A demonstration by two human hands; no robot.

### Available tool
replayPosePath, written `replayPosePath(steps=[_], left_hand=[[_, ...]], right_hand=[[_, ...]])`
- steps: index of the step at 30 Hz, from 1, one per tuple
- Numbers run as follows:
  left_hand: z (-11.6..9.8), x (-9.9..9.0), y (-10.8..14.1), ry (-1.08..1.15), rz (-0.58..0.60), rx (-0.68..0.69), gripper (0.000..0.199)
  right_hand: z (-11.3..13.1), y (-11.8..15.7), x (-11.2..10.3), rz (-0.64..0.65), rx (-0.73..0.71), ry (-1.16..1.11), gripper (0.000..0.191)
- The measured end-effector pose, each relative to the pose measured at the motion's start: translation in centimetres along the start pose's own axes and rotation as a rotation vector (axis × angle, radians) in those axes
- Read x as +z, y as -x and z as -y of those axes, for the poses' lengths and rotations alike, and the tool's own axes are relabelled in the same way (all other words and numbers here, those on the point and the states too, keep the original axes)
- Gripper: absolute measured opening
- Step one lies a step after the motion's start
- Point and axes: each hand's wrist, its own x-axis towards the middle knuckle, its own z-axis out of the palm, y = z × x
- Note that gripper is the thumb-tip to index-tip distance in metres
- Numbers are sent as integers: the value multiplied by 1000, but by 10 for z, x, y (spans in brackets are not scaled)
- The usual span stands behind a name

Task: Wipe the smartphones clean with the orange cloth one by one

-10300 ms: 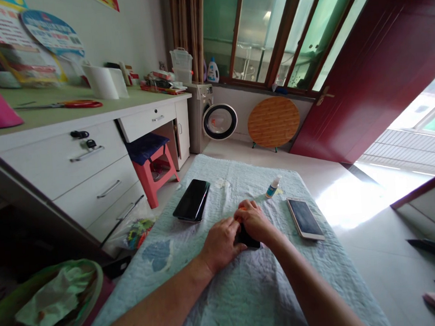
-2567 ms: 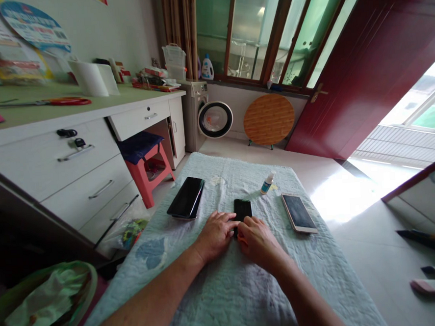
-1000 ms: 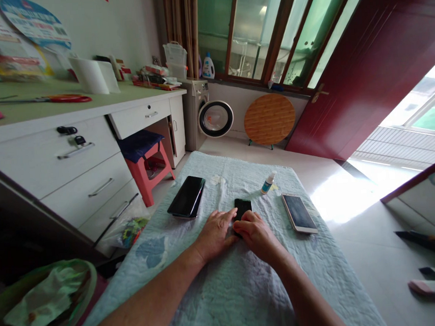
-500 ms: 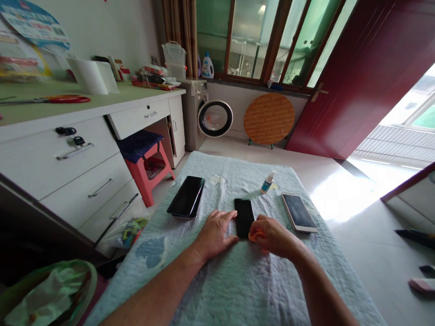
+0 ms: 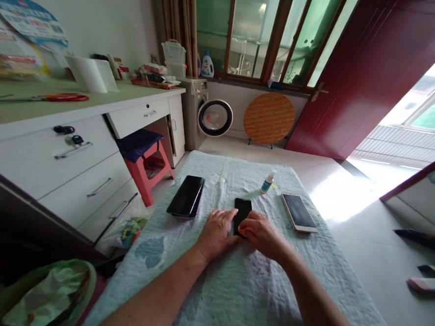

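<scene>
A black phone (image 5: 244, 206) lies screen up on the pale blue quilted cloth (image 5: 225, 290). My left hand (image 5: 218, 232) rests at its left edge, thumb and fingers spread apart, touching the side. Bunched in my right hand (image 5: 260, 231) is an orange cloth (image 5: 245, 229), pressed onto the lower part of the phone, which the fingers partly hide. Beyond the phone, to the right, stands a small spray bottle (image 5: 268, 182) with a white cap. A white-framed phone (image 5: 299, 212) lies on the right, and a larger black device (image 5: 186, 197) on the left.
To the left is a white desk (image 5: 136, 101) with a red stool (image 5: 150, 172) under it. A bin (image 5: 88, 289) stands at the lower left. Farther back are a washing machine (image 5: 192, 115) with its door open and a round wooden board (image 5: 269, 118).
My right hand has moved left with the orange cloth, from the phone's lower right edge onto its screen. My left hand has barely moved.
</scene>
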Motion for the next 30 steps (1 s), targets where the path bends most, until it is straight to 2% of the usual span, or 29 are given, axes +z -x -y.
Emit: replayPosePath(steps=[6, 12, 15, 22, 26, 30], left_hand=[[0, 2, 1, 19, 16, -4, 74], [7, 9, 2, 103, -67, 3, 100], [8, 8, 0, 113, -62, 15, 107], [9, 7, -3, 69, -24, 40, 110], [8, 8, -3, 61, -20, 32, 107], [10, 7, -3, 67, -6, 31, 109]], right_hand=[[3, -7, 6, -176, 52, 105, 26], [11, -14, 17, -110, 61, 164, 23], [13, -15, 19, -88, 60, 146, 24], [17, -11, 16, 11, 0, 40, 23], [17, -9, 10, 56, 23, -70, 25], [8, -7, 2, -33, 136, 7, 22]])
